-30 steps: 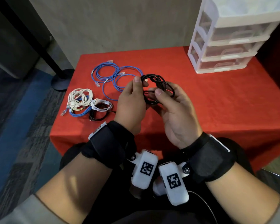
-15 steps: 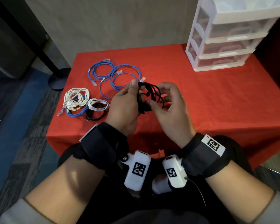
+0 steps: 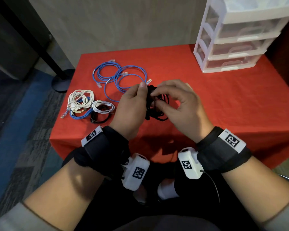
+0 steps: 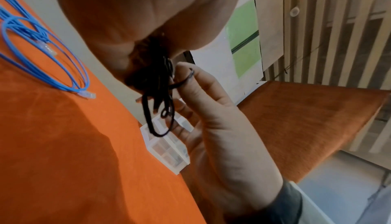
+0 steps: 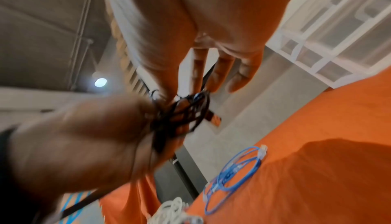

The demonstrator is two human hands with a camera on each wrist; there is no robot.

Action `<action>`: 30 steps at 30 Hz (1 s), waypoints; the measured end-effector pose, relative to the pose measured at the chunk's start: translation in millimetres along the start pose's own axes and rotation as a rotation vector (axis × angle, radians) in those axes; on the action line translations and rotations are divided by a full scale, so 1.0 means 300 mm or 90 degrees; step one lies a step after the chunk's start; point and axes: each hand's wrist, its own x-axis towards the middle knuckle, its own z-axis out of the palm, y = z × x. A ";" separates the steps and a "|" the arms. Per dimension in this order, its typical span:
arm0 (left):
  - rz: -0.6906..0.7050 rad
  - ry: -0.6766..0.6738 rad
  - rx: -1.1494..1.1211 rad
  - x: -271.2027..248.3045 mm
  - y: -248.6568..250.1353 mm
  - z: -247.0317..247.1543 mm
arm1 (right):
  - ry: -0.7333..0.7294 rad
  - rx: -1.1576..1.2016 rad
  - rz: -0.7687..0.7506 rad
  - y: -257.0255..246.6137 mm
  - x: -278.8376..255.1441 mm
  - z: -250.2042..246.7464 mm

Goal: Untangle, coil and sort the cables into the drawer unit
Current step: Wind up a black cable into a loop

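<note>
A coiled black cable hangs above the red table, held between both hands. My left hand grips one side of the bundle. My right hand pinches a strand of it with thumb and forefinger, the other fingers spread. The right wrist view shows the black loops bunched between the two hands, blurred. The white drawer unit stands at the table's back right, its clear drawers closed.
Loose blue network cables lie on the cloth behind my left hand. A heap of white, blue and black cables sits at the table's left edge. A black stand base is on the floor to the left.
Both hands have lowered the black coil toward the table. The right hand has turned over the coil and now pinches a strand from above; the coil looks tighter.
</note>
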 end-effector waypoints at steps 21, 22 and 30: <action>0.153 -0.110 0.216 -0.024 -0.026 -0.017 | -0.137 0.164 0.180 -0.091 0.036 -0.079; 0.136 -0.127 0.203 -0.030 -0.029 -0.018 | -0.138 0.155 0.196 -0.070 0.040 -0.085; 0.079 -0.155 0.005 -0.069 0.021 0.010 | -0.044 0.022 0.188 0.015 0.029 -0.062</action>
